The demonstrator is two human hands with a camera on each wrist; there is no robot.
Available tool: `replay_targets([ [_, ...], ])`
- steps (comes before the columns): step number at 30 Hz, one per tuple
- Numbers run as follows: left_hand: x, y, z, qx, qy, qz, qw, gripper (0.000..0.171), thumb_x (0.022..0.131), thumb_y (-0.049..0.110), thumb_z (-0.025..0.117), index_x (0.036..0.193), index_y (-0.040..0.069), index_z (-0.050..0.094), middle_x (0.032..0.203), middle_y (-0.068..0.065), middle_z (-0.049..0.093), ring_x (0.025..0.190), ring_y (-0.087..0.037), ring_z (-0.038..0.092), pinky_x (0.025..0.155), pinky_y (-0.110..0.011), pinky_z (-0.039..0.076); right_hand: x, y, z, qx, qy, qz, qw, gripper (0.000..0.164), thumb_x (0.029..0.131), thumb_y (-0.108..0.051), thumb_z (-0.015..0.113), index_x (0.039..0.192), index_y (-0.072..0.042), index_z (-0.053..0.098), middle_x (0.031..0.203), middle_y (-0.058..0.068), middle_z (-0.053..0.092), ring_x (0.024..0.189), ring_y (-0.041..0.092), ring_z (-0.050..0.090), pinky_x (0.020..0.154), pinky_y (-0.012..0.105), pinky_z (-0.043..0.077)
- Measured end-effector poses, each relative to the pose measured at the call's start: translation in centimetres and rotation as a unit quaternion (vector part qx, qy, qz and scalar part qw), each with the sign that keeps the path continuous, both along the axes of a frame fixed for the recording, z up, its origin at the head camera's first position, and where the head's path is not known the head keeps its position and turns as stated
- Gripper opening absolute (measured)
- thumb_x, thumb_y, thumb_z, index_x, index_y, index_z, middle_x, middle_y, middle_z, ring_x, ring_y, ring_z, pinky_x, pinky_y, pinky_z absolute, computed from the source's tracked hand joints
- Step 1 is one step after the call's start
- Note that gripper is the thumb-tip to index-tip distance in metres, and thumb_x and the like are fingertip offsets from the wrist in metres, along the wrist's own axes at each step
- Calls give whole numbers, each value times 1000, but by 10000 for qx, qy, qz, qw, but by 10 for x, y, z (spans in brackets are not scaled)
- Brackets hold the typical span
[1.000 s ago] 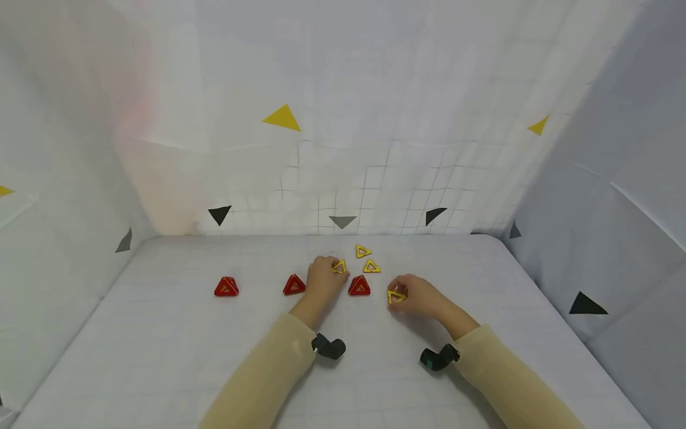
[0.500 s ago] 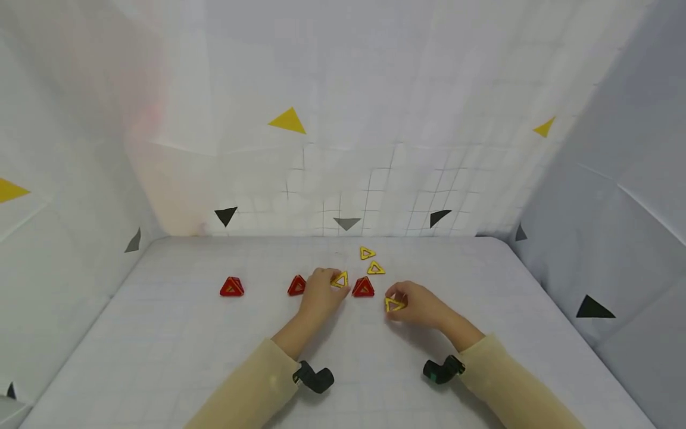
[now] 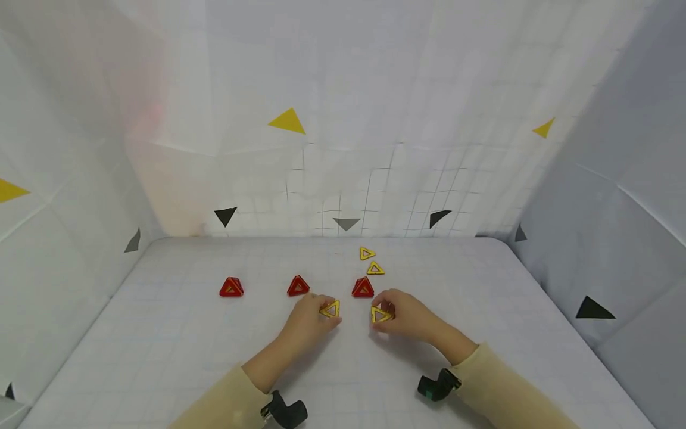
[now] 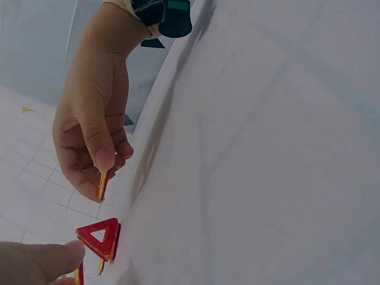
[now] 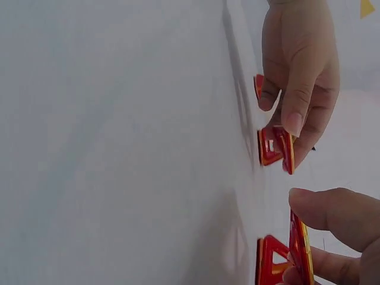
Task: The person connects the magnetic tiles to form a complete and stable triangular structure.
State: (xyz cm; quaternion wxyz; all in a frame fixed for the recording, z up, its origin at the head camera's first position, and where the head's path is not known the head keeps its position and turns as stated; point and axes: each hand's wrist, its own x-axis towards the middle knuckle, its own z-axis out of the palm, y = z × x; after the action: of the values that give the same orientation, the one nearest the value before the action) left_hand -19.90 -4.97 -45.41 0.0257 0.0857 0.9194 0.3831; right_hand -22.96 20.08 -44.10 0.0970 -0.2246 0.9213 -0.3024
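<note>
In the head view my left hand (image 3: 308,322) pinches a triangular magnetic tile (image 3: 331,309), yellow and open in the middle. My right hand (image 3: 408,316) pinches another such tile (image 3: 379,314) between thumb and fingers, a short gap to the right. From the right wrist, the held tile (image 5: 301,249) shows a red face and a yellow edge. Behind the hands stand red pyramids: one (image 3: 362,288) beyond the gap, one (image 3: 298,286) just past the left fingers, and one (image 3: 231,287) farther left.
Two loose yellow triangular tiles (image 3: 376,269) (image 3: 367,254) lie flat behind the right-hand pyramid. A white cloth covers the table (image 3: 161,357). White sheeting (image 3: 343,89) with yellow and black triangles rises at the back and both sides.
My left hand has drawn its tile back toward me, from beside the pyramids to in front of them. My right hand has moved its tile left and nearer, narrowing the gap between both tiles.
</note>
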Motion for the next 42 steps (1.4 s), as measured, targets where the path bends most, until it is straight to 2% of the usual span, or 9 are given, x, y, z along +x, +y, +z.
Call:
replay_targets([
  [6, 9, -8, -8, -184, -64, -508, 9985, 42, 87, 27, 79, 121, 6, 68, 106, -4, 59, 96, -16, 55, 86, -38, 48, 7, -12, -2, -74, 23, 189, 9998, 36, 82, -30, 84, 109, -15, 66, 91, -4, 57, 85, 14, 53, 72, 29, 48],
  [17, 13, -17, -9, -676, 439, -1047, 9912, 37, 87, 30, 80, 114, 7, 70, 100, 0, 59, 89, -13, 52, 80, -34, 47, 12, -36, -2, 47, -34, 526, 9986, 38, 81, -32, 84, 111, -15, 66, 89, -6, 58, 82, 13, 54, 71, 28, 48],
  [24, 13, -17, -9, -909, 449, -1108, 9887, 40, 84, 30, 82, 113, 7, 69, 100, 0, 59, 92, -16, 53, 80, -34, 46, 9, -45, -6, 149, -39, 677, 9976, 39, 80, -31, 85, 110, -15, 67, 90, -9, 60, 83, 10, 55, 75, 28, 50],
  [31, 12, -18, -8, -796, 501, -1167, 9887, 38, 82, 25, 84, 112, 6, 71, 96, 1, 58, 88, -14, 53, 79, -33, 47, 5, -45, -14, 309, -41, 747, 9967, 41, 78, -34, 87, 110, -15, 69, 91, -11, 60, 82, 8, 55, 76, 28, 49],
  [36, 15, -20, -2, -701, 465, -1227, 9889, 34, 84, 20, 82, 112, 4, 72, 94, 0, 58, 84, -11, 53, 77, -32, 47, 4, -45, -9, 403, -111, 805, 9959, 45, 77, -34, 88, 114, -14, 70, 94, -11, 61, 83, 7, 55, 77, 28, 49],
  [42, 16, -21, 0, -699, 478, -1310, 9878, 33, 85, 22, 81, 111, 4, 72, 93, 1, 57, 81, -10, 52, 74, -30, 47, 7, -45, -2, 443, -146, 901, 9948, 41, 81, -25, 86, 117, -13, 71, 93, -7, 58, 79, 10, 54, 71, 25, 48],
])
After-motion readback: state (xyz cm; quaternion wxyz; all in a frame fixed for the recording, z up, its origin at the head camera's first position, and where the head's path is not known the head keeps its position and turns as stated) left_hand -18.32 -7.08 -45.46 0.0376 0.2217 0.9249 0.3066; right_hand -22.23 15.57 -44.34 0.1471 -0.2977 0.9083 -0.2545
